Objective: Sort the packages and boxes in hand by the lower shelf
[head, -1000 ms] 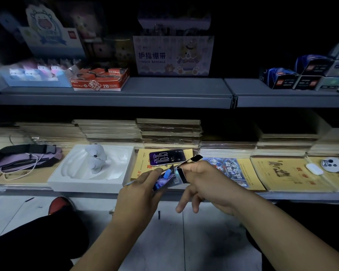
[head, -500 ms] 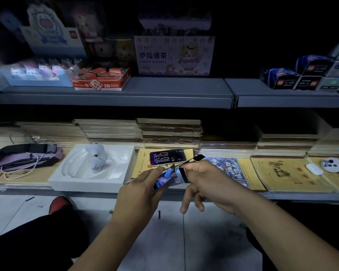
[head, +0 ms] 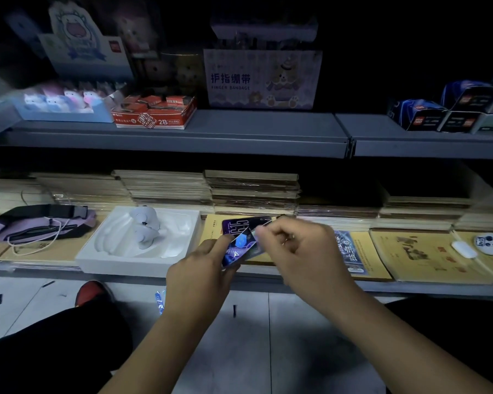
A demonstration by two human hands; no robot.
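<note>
My left hand (head: pixel 199 277) grips a small shiny blue card packet (head: pixel 241 245) by its lower edge, in front of the low shelf. My right hand (head: pixel 299 251) pinches the packet's upper right corner, fingers curled; a thin dark strip pokes out past its fingertips. Just behind the packet a phone (head: pixel 239 224) with a lit clock screen lies on a yellow booklet. A torn bluish scrap (head: pixel 160 301) lies on the floor under my left wrist.
The lower shelf (head: pixel 410 288) carries a white moulded tray (head: pixel 143 245) with a white figurine (head: pixel 144 226), a purple pouch (head: pixel 40 223), yellow booklets (head: pixel 421 254) and stacked packets behind. Upper shelf: red 2B box (head: pixel 154 112), finger bandage box (head: pixel 262 78), dark boxes (head: pixel 444 109). My knee and red shoe (head: pixel 91 291) are lower left.
Both hands have edged a little to the right and up with the packet. My right hand's fingers have curled in tighter over its corner.
</note>
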